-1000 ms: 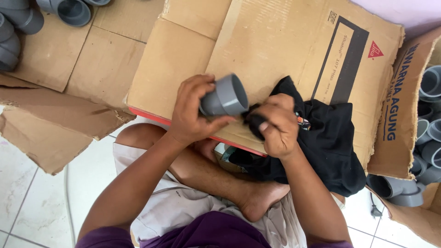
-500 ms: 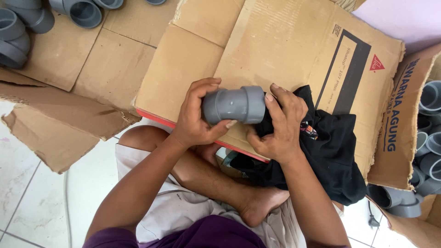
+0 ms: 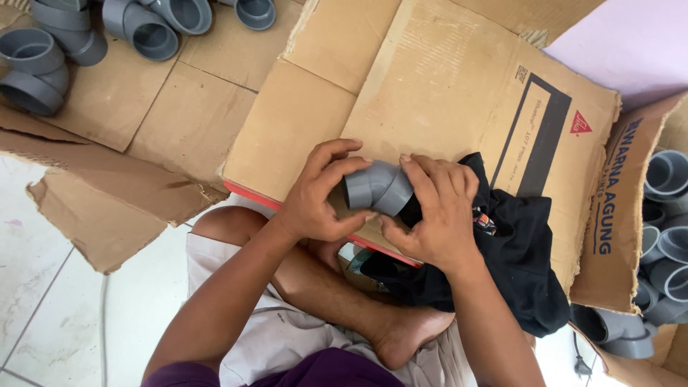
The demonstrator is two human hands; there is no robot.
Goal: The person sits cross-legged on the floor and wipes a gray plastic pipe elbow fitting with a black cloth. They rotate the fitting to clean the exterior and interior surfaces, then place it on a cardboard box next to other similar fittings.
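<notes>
Both hands, left [image 3: 319,197] and right [image 3: 437,208], are gripping a grey elbow [image 3: 378,188], fingers wrapping it. It is looking light, stiff and smooth. Its ends are offering the surest hold.

A single head-worn camera looked steeply down from above the seated person, close over the lap. Its centre fell on the left hand [image 3: 322,193] and right hand [image 3: 433,211], which met over a flattened cardboard box [image 3: 444,86]. Forearms entered from six o'clock. Loose grey pipe fittings [image 3: 86,36] lay toward eleven o'clock, and a carton of fittings [image 3: 663,215] sat at three o'clock, cut by the frame's edge.
</notes>
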